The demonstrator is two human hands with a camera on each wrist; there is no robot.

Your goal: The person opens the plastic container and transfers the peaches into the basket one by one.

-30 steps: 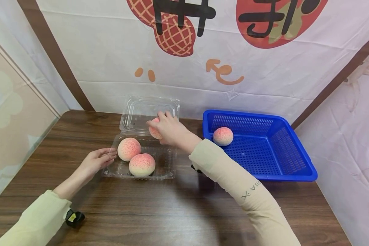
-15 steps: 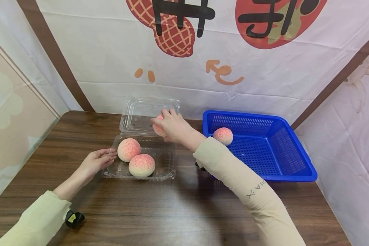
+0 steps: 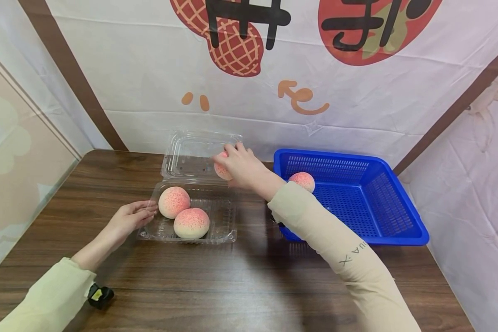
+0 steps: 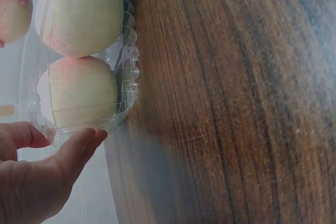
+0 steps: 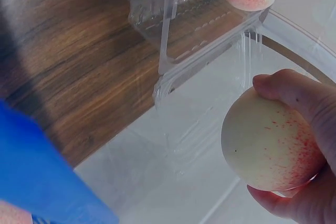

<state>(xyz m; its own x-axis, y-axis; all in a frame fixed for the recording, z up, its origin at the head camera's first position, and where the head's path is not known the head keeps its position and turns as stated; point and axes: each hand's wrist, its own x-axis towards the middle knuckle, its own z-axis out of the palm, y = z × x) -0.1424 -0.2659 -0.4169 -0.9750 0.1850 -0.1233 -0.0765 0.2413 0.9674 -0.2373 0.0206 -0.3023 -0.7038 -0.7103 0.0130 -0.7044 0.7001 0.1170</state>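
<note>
My right hand (image 3: 245, 168) grips a pink-and-cream peach (image 3: 222, 167) in the air, in front of the raised lid. The right wrist view shows thumb and fingers curled round this peach (image 5: 273, 142). A clear plastic clamshell container (image 3: 220, 216) lies below, its lid (image 3: 191, 154) folded back against the backdrop. Inside its left half sit two peaches, one farther back (image 3: 174, 202) and one nearer the front (image 3: 192, 223). My left hand (image 3: 126, 221) pinches the container's left wall; in the left wrist view its thumb and fingers (image 4: 79, 148) meet the clear end.
A blue plastic basket (image 3: 398, 198) stands on the right side of the wooden table (image 3: 216, 286). Another peach (image 3: 303, 180) lies in the basket's left part, partly hidden by my right sleeve. A printed cloth backdrop (image 3: 149, 83) hangs behind the table.
My right hand has moved right and slightly up with the peach in its grip, toward the lid's right edge. The left hand, the container and the other peaches stay where they were.
</note>
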